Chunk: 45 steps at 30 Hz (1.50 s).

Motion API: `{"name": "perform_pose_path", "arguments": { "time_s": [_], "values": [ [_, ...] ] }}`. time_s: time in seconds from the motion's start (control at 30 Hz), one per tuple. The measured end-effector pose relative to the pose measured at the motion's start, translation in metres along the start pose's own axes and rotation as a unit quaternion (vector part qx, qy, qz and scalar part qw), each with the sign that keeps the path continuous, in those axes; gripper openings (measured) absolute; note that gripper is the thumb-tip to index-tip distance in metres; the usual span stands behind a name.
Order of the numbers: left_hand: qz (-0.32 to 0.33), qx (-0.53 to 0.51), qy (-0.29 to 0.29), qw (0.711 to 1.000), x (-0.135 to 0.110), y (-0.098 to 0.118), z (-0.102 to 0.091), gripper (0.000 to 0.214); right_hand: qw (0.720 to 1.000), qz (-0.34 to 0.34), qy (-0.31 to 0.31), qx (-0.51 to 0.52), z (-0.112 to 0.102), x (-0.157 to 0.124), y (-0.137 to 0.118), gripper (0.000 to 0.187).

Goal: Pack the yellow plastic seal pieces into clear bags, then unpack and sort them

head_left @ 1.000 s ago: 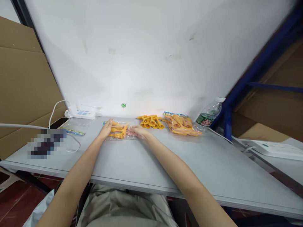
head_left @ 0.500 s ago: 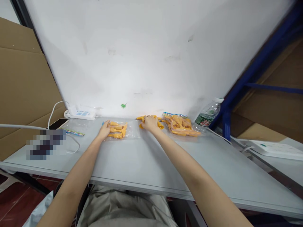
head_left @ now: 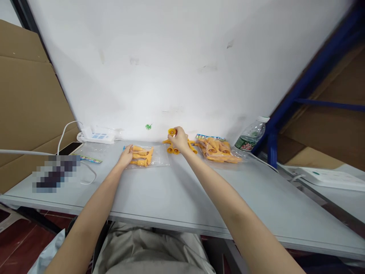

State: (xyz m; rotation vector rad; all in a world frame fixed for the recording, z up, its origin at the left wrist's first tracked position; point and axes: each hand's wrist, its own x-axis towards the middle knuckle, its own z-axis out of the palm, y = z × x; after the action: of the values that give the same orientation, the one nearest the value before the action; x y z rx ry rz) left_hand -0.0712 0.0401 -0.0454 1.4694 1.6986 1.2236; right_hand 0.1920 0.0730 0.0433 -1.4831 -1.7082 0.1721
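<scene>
My left hand [head_left: 125,156] grips the left end of a clear plastic bag [head_left: 160,160], which lies flat on the table with several orange plastic pieces [head_left: 139,162] inside. In my right hand [head_left: 180,140] is an orange trumpet-shaped plastic piece [head_left: 171,131], its round hollow end showing at the fingertips. It is held above a small pile of loose orange pieces [head_left: 173,150], partly hidden behind the hand. Farther right rests a second clear bag [head_left: 219,149] filled with similar orange pieces.
A plastic bottle [head_left: 252,135] leans near the blue frame [head_left: 273,148] on the right. At left are a white power strip [head_left: 98,136], a phone [head_left: 70,148], cables and a colourful strip [head_left: 90,160]. A white board [head_left: 171,76] rises behind the grey table [head_left: 165,198].
My right hand has risen from the loose pile, lifting one orange piece with its round end now in sight. My left hand stays on the bag.
</scene>
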Motion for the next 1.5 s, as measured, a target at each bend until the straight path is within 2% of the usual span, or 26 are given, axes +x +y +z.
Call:
{"name": "perform_pose_path", "arguments": {
  "time_s": [0.07, 0.13, 0.23, 0.3, 0.37, 0.43, 0.63, 0.73, 0.83, 0.97, 1.1, 1.3, 1.5],
  "values": [
    [0.011, -0.003, 0.001, 1.0, 0.0, 0.0, -0.001, 0.047, 0.994, 0.002, 0.038, 0.105, -0.005, 0.002, -0.003, 0.028],
    [0.014, -0.014, 0.0, 1.0, 0.0, -0.002, -0.001, 0.047, 0.979, 0.003, 0.04, 0.202, -0.01, 0.001, -0.005, 0.032],
    [0.005, -0.026, -0.002, 1.0, 0.0, -0.003, 0.0, 0.047, 0.957, 0.005, -0.052, 0.286, -0.017, -0.003, -0.005, 0.039],
    [0.002, -0.029, -0.001, 1.0, 0.001, -0.004, 0.0, 0.047, 0.953, 0.0, -0.146, 0.265, -0.019, -0.007, -0.001, 0.035],
    [0.001, -0.033, 0.003, 0.999, 0.002, -0.005, 0.001, 0.046, 0.953, -0.008, -0.236, 0.189, -0.019, -0.01, 0.005, 0.023],
    [0.005, -0.039, 0.003, 0.999, 0.003, -0.007, 0.001, 0.045, 0.95, -0.012, -0.29, 0.116, -0.014, -0.013, 0.011, 0.015],
    [0.009, -0.041, -0.015, 0.999, 0.006, -0.011, 0.001, 0.047, 0.939, 0.0, -0.341, 0.044, 0.011, -0.025, 0.013, 0.026],
    [0.006, -0.051, -0.018, 0.999, 0.006, -0.01, 0.001, 0.048, 0.925, -0.046, -0.375, 0.025, 0.015, -0.026, 0.004, 0.031],
    [0.002, -0.058, -0.02, 0.998, 0.006, -0.009, 0.002, 0.048, 0.904, -0.097, -0.412, 0.061, 0.011, -0.025, -0.002, 0.023],
    [-0.001, -0.066, -0.03, 0.997, 0.007, -0.008, 0.003, 0.048, 0.895, -0.085, -0.423, 0.109, 0.008, -0.026, -0.003, 0.005],
    [-0.001, -0.078, -0.026, 0.997, 0.007, -0.007, 0.003, 0.048, 0.904, -0.069, -0.411, 0.101, 0.009, -0.028, -0.003, 0.013],
    [0.002, -0.09, -0.028, 0.995, 0.004, -0.003, 0.004, 0.043, 0.9, -0.101, -0.406, 0.122, 0.012, -0.029, -0.011, 0.016],
    [-0.008, -0.118, -0.038, 0.992, 0.001, 0.003, 0.004, 0.045, 0.894, -0.064, -0.415, 0.156, 0.025, -0.037, -0.017, 0.015]
  ]
}}
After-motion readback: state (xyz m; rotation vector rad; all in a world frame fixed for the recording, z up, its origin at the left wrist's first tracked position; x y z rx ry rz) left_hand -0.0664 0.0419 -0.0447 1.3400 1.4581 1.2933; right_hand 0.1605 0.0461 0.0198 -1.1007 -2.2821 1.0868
